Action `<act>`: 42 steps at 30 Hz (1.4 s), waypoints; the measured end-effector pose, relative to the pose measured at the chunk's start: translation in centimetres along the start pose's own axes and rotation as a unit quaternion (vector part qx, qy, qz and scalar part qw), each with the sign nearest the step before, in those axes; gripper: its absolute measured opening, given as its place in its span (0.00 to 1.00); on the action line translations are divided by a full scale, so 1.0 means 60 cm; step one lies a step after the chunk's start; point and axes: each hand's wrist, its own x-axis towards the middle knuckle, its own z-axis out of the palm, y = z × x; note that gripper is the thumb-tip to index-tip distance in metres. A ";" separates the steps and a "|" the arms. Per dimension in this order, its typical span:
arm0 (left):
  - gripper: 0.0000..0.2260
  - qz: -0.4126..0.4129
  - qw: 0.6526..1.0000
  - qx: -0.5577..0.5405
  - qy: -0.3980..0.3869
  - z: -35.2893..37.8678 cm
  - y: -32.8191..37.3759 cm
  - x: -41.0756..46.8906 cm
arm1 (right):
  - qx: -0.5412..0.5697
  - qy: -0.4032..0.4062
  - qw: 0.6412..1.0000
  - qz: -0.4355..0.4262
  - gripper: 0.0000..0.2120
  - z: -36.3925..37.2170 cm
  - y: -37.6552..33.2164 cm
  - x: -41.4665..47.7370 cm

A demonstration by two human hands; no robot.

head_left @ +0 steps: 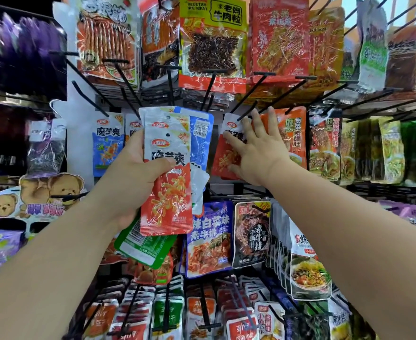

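Note:
My left hand (134, 173) grips a fanned bundle of snack packets (170, 182): red-and-white ones in front, a blue one (202, 141) behind and a green one (143, 246) poking out below. My right hand (256, 146) reaches forward with fingers spread and lies flat against a red-and-white packet (222, 155) hanging on a black hook (247, 111) of the rack. Its fingers are straight and its thumb points down to the left.
The rack is full of hanging snack packets on black hooks: blue-and-white ones (107, 143) to the left, orange ones (292, 136) to the right, larger bags (213, 42) above, and several rows below. Purple goods fill shelves at the far left.

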 end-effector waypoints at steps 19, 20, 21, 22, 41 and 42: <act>0.18 -0.003 1.000 -0.005 0.012 0.000 -0.002 0.002 | 0.015 -0.041 0.998 -0.040 0.36 -0.029 0.002 -0.003; 0.18 -0.005 1.000 -0.009 0.013 0.001 0.000 0.001 | 0.045 -0.022 0.998 -0.038 0.34 -0.039 0.004 -0.011; 0.18 -0.005 1.000 -0.014 0.017 0.002 0.001 -0.001 | 0.091 0.011 0.995 -0.036 0.31 -0.049 0.002 -0.020; 0.17 -0.004 1.000 -0.020 0.023 0.003 0.002 -0.003 | 0.148 0.061 0.987 -0.033 0.26 -0.059 0.000 -0.031; 0.23 0.017 0.980 -0.140 0.141 0.025 -0.020 -0.147 | 0.873 0.086 0.462 0.130 0.19 -0.162 -0.204 -0.231; 0.23 0.019 0.978 -0.138 0.153 0.023 -0.020 -0.149 | 0.874 0.081 0.464 0.119 0.20 -0.165 -0.209 -0.237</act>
